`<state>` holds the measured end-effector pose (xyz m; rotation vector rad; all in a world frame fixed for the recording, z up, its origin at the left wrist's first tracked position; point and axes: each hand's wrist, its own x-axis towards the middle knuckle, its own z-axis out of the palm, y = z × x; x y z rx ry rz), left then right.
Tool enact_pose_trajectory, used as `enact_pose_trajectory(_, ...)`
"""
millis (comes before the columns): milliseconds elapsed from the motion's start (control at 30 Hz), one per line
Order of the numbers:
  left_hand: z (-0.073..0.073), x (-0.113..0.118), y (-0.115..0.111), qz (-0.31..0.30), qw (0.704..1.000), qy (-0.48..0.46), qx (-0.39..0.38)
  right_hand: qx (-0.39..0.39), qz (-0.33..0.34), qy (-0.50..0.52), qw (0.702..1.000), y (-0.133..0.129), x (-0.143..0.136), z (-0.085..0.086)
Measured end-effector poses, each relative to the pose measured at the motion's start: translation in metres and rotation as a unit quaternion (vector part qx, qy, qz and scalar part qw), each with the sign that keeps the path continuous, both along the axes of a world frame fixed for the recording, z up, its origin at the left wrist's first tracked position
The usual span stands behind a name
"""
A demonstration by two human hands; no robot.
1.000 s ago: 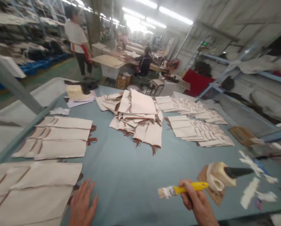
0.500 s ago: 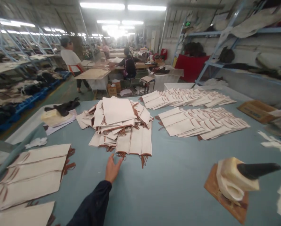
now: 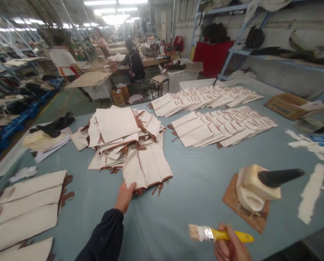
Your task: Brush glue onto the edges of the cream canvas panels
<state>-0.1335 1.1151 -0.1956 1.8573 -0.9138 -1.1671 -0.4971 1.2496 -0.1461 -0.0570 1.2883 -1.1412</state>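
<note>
My left hand [image 3: 125, 197] pinches the near left corner of a cream fabric panel [image 3: 148, 166] with brown trim and brown strips hanging from its edge. This panel juts out from the front of a messy pile of similar cream panels [image 3: 117, 125]. At the lower right, my right hand [image 3: 229, 243] is closed around the yellow handle of a paintbrush [image 3: 215, 234], whose pale bristles point left above the table. A cream pot-like holder [image 3: 250, 188] with a black handle-shaped piece sticking out stands on a brown board, beyond my right hand.
Two overlapping rows of cream panels [image 3: 221, 127] lie at the back right. More panels [image 3: 28, 203] lie at the left edge. A cardboard box [image 3: 285, 106], white scraps [image 3: 311, 194] and a black glove-like item [image 3: 54, 125] rest on the table. Several people work beyond it.
My left hand has closed on the front panel, and its near edge is now lifted a little. My right hand has come into view with the paintbrush. The whole view has shifted.
</note>
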Motion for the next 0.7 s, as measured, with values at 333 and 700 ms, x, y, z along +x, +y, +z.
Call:
enact_pose_trajectory(333,0.077,0.046,0.126,-0.129,0.989,0.037,0.055,-0.319,0.105,0.323,0.885,-0.023,0.072,0.075)
enact_pose_trajectory(700,0.175,-0.004,0.123,-0.218,0.971,0.082,-0.056,-0.631,0.172,0.509,0.56,-0.07,0.165,0.081)
